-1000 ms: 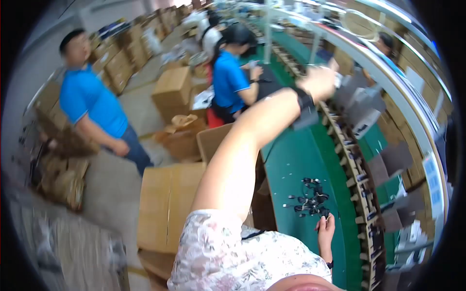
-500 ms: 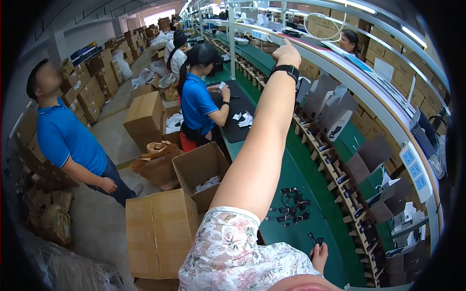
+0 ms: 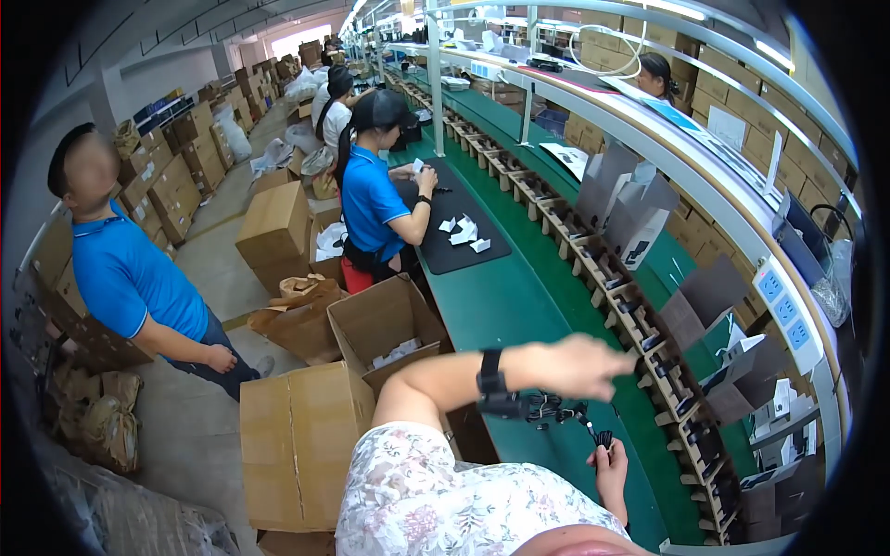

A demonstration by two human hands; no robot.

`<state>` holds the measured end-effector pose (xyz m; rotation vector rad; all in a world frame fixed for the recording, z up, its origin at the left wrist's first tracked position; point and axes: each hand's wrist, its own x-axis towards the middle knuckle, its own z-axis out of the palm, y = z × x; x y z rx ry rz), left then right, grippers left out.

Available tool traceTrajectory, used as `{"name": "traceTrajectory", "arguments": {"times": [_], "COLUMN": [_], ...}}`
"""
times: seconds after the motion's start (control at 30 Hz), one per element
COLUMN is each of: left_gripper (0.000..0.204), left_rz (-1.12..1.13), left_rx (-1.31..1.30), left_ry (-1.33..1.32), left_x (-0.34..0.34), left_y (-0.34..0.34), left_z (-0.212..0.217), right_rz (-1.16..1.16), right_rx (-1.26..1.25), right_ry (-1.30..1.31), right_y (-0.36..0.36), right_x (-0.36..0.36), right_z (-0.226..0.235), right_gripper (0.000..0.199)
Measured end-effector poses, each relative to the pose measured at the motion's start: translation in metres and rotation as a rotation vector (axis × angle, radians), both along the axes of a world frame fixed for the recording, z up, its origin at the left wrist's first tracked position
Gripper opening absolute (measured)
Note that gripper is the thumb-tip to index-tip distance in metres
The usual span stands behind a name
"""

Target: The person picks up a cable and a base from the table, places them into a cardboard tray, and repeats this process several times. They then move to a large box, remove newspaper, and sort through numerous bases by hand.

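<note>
My left hand, blurred by motion, reaches across the green bench with its fingers stretched out and apart, and nothing shows in it. A black strap and device sit on that wrist. Beneath the forearm lie black cables, partly hidden by it. Lower down, my right hand is closed on a bundled black cable, held over the bench close to my body.
A slotted wooden rack of dark parts runs along the green bench. Cardboard boxes crowd the left. A co-worker in blue handles white pieces at a black mat; another person stands left. A power strip hangs right.
My left arm has bent and come down from pointing at the upper shelf; the hand now hovers over the bench by the rack. My right hand has risen slightly, still holding the cable.
</note>
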<state>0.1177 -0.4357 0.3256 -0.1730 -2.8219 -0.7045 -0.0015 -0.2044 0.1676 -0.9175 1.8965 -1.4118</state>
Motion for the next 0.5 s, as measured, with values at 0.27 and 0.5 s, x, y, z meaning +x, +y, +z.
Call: {"name": "traceTrajectory", "arguments": {"times": [0.27,0.5], "left_gripper": [0.043,0.029], "left_rz": [-0.219,-0.146], "left_rx": [0.655,0.584], "left_ry": [-0.275,-0.155], "left_x": [-0.002,-0.006], "left_y": [0.1,0.127], "left_z": [-0.097,-0.104], "right_rz": [0.042,0.11], "right_rx": [0.044,0.026], "right_ry": [-0.054,-0.094], "right_y": [0.027,0.049], "right_x": [-0.002,-0.004], "right_z": [-0.01,-0.01], "right_gripper": [0.012,0.01]}}
